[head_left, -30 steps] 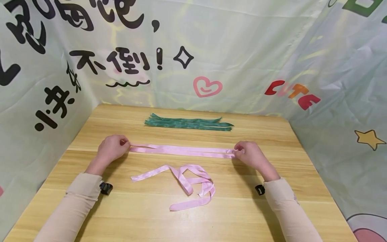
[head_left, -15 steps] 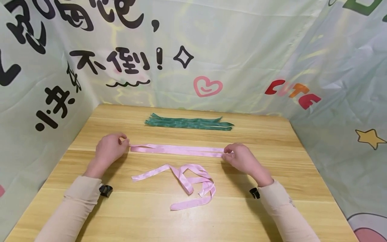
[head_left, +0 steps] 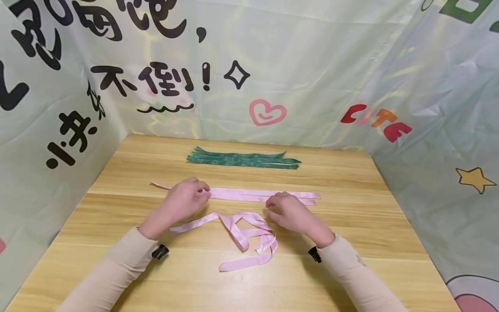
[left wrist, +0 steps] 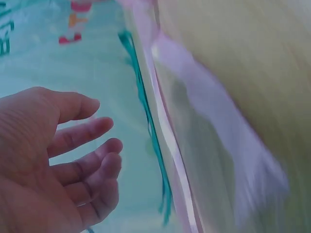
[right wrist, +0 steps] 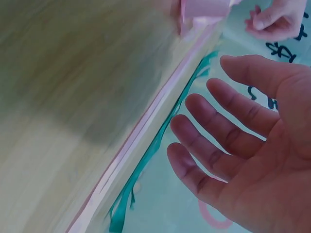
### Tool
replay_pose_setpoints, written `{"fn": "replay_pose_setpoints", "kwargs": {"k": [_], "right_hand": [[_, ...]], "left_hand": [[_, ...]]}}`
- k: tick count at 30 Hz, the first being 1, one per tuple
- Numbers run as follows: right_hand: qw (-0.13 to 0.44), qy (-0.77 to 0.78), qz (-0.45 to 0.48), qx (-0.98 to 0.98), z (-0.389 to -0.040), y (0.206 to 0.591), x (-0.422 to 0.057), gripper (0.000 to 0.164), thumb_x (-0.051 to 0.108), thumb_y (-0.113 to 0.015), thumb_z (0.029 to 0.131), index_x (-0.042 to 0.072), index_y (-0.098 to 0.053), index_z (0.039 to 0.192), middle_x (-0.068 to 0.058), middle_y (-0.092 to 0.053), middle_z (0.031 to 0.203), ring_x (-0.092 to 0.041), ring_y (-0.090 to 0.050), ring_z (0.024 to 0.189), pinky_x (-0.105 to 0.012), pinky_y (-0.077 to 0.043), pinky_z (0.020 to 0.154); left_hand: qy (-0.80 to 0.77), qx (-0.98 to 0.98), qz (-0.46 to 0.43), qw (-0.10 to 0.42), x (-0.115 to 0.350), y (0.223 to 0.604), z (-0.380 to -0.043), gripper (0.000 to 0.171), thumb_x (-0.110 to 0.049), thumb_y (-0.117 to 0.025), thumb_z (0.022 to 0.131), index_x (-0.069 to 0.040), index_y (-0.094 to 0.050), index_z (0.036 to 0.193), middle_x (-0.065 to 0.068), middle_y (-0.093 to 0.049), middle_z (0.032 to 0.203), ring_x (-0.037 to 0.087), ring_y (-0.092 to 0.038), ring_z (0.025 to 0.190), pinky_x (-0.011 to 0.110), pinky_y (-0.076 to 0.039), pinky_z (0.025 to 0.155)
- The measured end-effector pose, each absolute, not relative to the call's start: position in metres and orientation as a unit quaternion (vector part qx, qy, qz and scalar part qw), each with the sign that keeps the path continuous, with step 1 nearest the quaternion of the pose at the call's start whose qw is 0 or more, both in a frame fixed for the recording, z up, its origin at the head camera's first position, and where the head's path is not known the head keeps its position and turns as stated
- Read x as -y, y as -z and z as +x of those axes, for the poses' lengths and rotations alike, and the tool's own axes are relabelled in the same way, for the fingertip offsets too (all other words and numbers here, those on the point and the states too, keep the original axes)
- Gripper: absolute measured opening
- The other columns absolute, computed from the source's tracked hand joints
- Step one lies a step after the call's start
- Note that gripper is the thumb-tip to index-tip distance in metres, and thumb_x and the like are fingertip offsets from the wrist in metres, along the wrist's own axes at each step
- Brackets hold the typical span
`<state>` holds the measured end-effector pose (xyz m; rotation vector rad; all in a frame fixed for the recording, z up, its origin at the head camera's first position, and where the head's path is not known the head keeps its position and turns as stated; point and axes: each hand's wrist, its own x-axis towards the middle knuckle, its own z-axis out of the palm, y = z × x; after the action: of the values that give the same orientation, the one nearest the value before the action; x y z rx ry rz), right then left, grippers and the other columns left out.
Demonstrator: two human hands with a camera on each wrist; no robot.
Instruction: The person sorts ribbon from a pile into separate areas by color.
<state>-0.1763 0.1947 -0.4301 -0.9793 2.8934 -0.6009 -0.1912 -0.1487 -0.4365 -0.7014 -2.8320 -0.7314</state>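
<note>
Two lengths of pink ribbon lie nearly parallel across the middle of the table. Over their left part hovers my left hand, its fingers loosely bent and holding nothing in the left wrist view. My right hand is just in front of their right part; in the right wrist view its fingers are spread and relaxed, with nothing in them. Closer to me, between the hands, a loose tangle of pink ribbon is looped on the wood. The left hand hides some of the straight ribbons.
A bundle of green ribbons lies behind the pink ones, near the back of the wooden table. Printed cloth hangs behind the table and along both sides.
My left hand has let go of the ribbon's left end and moved right. My right hand has left the right ends and moved left and toward me. The ribbons stay laid out.
</note>
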Motion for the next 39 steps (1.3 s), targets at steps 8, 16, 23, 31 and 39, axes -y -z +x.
{"fn": "replay_pose_setpoints", "kwargs": {"k": [8, 16, 23, 31, 39], "right_hand": [[0.034, 0.184, -0.334, -0.924, -0.172, 0.432, -0.176, 0.018, 0.018, -0.072, 0.099, 0.005, -0.074, 0.111, -0.005, -0.075, 0.104, -0.021, -0.069, 0.096, -0.041, -0.058, 0.09], [0.092, 0.192, -0.323, -0.922, -0.169, 0.437, -0.163, 0.024, 0.018, -0.071, 0.099, 0.004, -0.073, 0.119, -0.004, -0.072, 0.102, -0.017, -0.064, 0.089, -0.038, -0.056, 0.085], [0.117, 0.201, -0.335, -0.913, -0.168, 0.439, -0.159, 0.03, 0.017, -0.072, 0.098, 0.003, -0.071, 0.125, 0.003, -0.059, 0.076, -0.009, -0.047, 0.065, -0.026, -0.04, 0.061], [0.134, 0.234, -0.361, -0.893, -0.168, 0.438, -0.161, 0.033, 0.019, -0.068, 0.101, 0.006, -0.067, 0.131, 0.011, -0.048, 0.06, 0.002, -0.034, 0.048, -0.019, -0.029, 0.05], [0.101, 0.281, -0.369, -0.88, -0.169, 0.438, -0.16, 0.019, 0.02, -0.068, 0.103, 0.017, -0.065, 0.085, 0.009, -0.051, 0.068, 0.0, -0.045, 0.061, -0.02, -0.041, 0.062]], "left_hand": [[0.222, 0.924, -0.304, 0.072, 0.108, 0.443, -0.183, 0.016, -0.025, -0.076, 0.096, -0.01, -0.081, 0.097, 0.001, -0.072, 0.086, 0.014, -0.063, 0.076, 0.034, -0.054, 0.072], [0.179, 0.928, -0.326, 0.0, 0.087, 0.448, -0.176, 0.043, -0.042, -0.076, 0.094, -0.021, -0.057, 0.06, -0.01, -0.042, 0.058, 0.009, -0.038, 0.059, 0.028, -0.032, 0.061], [0.199, 0.913, -0.353, -0.044, 0.082, 0.45, -0.173, 0.037, -0.026, -0.078, 0.089, -0.022, -0.054, 0.061, -0.013, -0.04, 0.056, 0.006, -0.038, 0.056, 0.024, -0.031, 0.057], [0.274, 0.882, -0.377, -0.066, 0.08, 0.447, -0.172, 0.011, -0.007, -0.069, 0.091, -0.016, -0.068, 0.085, -0.01, -0.051, 0.068, 0.004, -0.044, 0.063, 0.022, -0.038, 0.061], [0.337, 0.873, -0.349, -0.057, 0.079, 0.441, -0.172, 0.004, -0.012, -0.062, 0.099, -0.015, -0.065, 0.1, -0.01, -0.057, 0.071, 0.001, -0.045, 0.056, 0.021, -0.041, 0.055]]}}
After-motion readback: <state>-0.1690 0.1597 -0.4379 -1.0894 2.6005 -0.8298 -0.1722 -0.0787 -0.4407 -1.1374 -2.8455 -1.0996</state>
